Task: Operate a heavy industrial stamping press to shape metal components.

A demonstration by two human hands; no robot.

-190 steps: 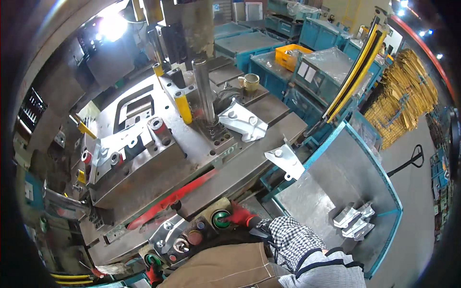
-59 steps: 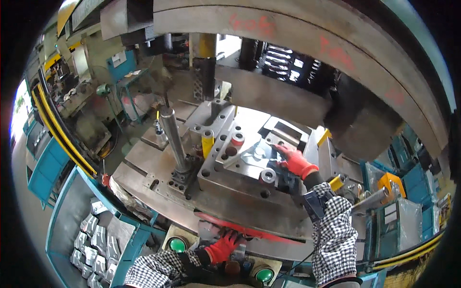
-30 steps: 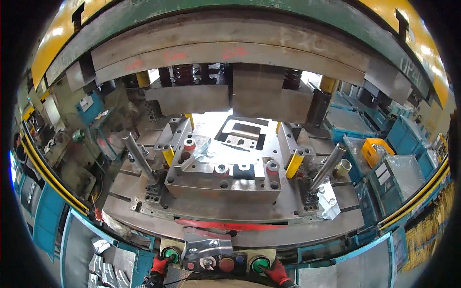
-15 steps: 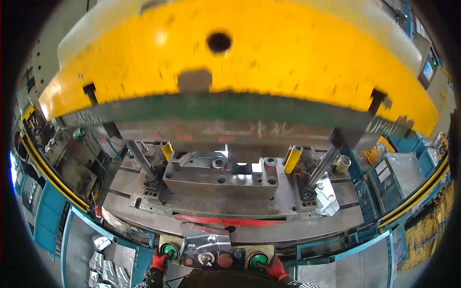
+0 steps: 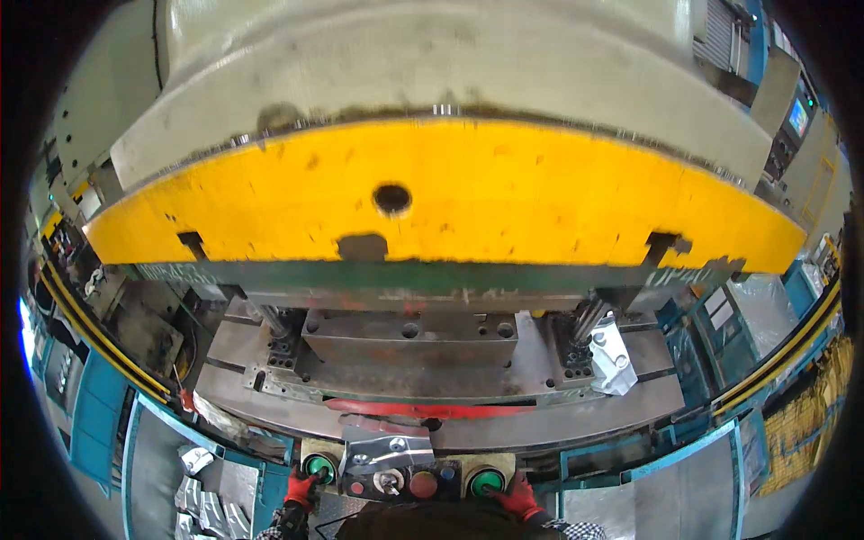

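Note:
My left hand [image 5: 301, 489], in a red glove, rests at the left green push button [image 5: 317, 467] with its fingers reaching over the rim. My right hand [image 5: 517, 498], gloved likewise, lies against the right green push button [image 5: 487, 483], a finger stretched onto it. Both hands hold nothing. Between them is a control panel [image 5: 407, 483] with a red button and a dial. A bent metal stamping [image 5: 387, 452] lies just behind the panel. Ahead, the press's yellow upper ram [image 5: 486, 193] stands low over the steel lower die [image 5: 409, 351], hiding the die's top.
A shiny stamped part [image 5: 612, 360] lies at the right of the press bed. To my left a blue-framed bin [image 5: 130, 459] holds several metal parts. Another blue-framed bin [image 5: 736, 477] stands at right. A red bar [image 5: 427, 410] runs along the bed's front.
The yellow ram and upper die have come down, covering the parts and yellow posts on the lower die. My hands have stayed at the two green buttons.

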